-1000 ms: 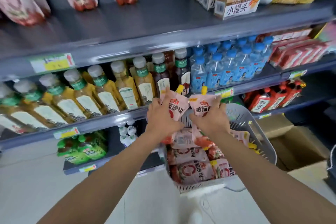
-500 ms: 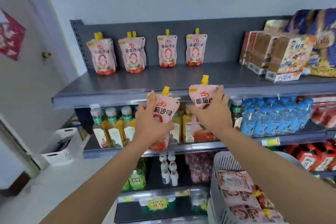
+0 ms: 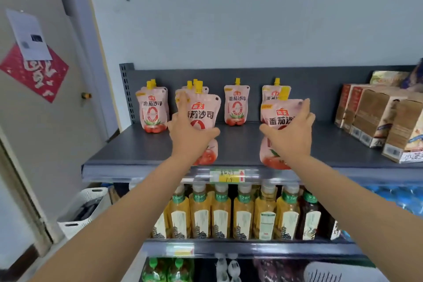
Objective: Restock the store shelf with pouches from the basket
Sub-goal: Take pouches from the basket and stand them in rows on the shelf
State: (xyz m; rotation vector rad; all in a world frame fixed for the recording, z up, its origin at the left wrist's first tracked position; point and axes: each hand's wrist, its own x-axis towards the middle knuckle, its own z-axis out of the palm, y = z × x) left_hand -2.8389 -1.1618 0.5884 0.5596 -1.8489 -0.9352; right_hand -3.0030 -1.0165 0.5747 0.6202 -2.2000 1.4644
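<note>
My left hand [image 3: 190,135] grips a pink tomato-sauce pouch [image 3: 203,112] with a yellow spout, held upright over the top shelf [image 3: 137,153]. It hangs in front of a pouch stack at the shelf's back. A second, like pouch [image 3: 278,117] is gripped upright by my right hand [image 3: 290,135], over the shelf's front part. Standing pouches line the back panel: one stack at the left [image 3: 152,110], a single pouch in the middle [image 3: 236,104], and another [image 3: 272,94] behind my right-hand pouch. The basket's rim [image 3: 327,272] shows at the bottom right.
Brown cartons [image 3: 375,117] fill the shelf's right end. Tea bottles [image 3: 222,213] stand on the shelf below, blue-capped bottles [image 3: 393,197] to their right. A white crate [image 3: 80,208] sits on the floor at the left, beside a door with a red paper [image 3: 34,73].
Both hands have lifted their pouches out of the basket and up to the top shelf. The view has tilted up, so the basket has dropped almost out of sight.
</note>
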